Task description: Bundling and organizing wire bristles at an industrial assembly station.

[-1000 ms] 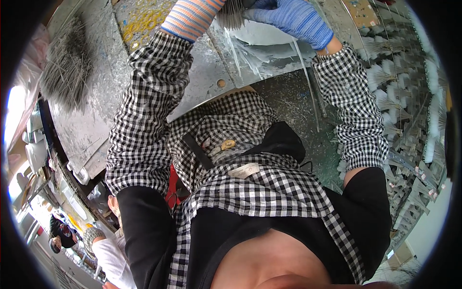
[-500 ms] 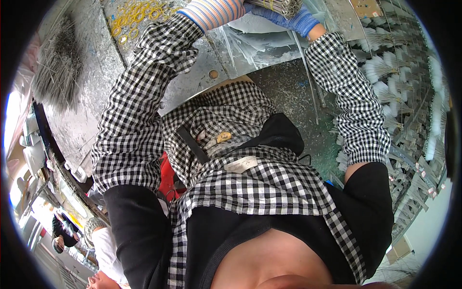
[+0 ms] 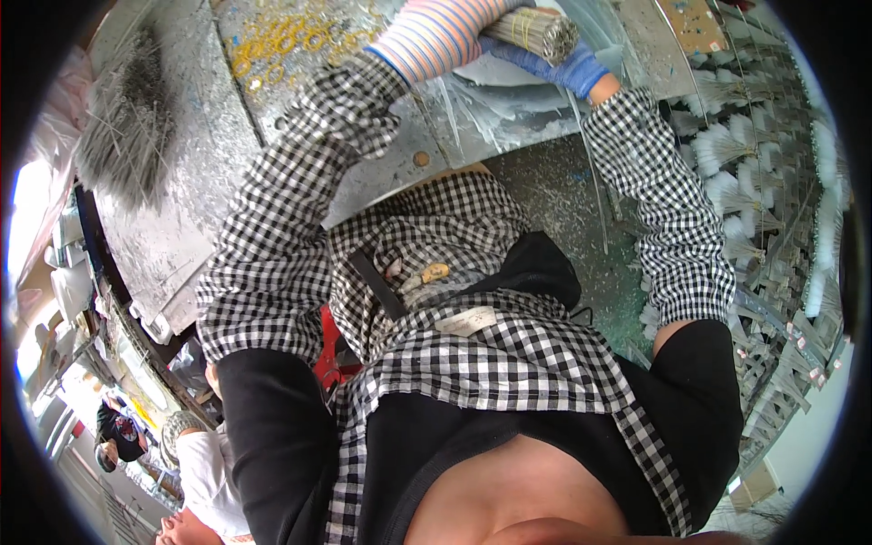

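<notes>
head view: the right hand point(image 3: 568, 65), in a blue glove, was clamped around a rod bundle point(image 3: 531, 32) above the table point(image 3: 182, 227); the left hand's grip was hidden, cannot tell.

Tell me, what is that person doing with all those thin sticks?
A person in checked sleeves is working at a grey metal table. The right hand, in a blue glove, grips a tight bundle of thin grey rods tied with yellow bands. The left hand, in a striped glove, is up by the same bundle, though its fingers are hidden. A loose pile of rods lies on the table to the left, yellow bands are scattered near the top, and many finished bundles are stacked on the right.
</notes>
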A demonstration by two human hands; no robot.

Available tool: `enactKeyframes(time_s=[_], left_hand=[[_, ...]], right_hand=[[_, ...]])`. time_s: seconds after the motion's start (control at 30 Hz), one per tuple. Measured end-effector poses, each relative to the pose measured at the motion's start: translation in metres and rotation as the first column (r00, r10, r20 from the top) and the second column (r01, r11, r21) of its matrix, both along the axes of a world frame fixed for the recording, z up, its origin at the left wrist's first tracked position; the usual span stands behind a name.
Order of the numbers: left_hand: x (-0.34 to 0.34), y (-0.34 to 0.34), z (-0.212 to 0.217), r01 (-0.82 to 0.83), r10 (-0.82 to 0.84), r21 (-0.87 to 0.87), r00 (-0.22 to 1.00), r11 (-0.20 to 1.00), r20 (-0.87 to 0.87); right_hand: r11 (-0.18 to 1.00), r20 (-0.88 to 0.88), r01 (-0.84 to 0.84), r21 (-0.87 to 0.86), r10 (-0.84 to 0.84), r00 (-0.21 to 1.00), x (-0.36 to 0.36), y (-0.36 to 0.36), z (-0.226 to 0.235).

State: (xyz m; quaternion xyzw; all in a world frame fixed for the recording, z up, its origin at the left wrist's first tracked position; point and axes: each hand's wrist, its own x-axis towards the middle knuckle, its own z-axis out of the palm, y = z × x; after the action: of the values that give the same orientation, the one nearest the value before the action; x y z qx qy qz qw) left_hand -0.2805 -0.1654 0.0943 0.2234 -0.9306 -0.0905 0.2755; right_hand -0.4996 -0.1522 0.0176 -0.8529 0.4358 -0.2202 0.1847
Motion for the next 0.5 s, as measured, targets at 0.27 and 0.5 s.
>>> enactKeyframes(time_s=[0.27,0.5], left_hand=[[0.044,0.082,0.021,0.395,0.708,0.767,0.318,0.505,-0.63],[0.104,0.137,-0.005,0.952,0.953,0.233,-0.13,0.197,-0.273]], right_hand=[[0.905,0.218,0.423,-0.048,-0.404,0.888,0.028,0.088,0.147],[0.937,0.506,0.245,0.248,-0.341,0.792,0.056,0.16,0.174]])
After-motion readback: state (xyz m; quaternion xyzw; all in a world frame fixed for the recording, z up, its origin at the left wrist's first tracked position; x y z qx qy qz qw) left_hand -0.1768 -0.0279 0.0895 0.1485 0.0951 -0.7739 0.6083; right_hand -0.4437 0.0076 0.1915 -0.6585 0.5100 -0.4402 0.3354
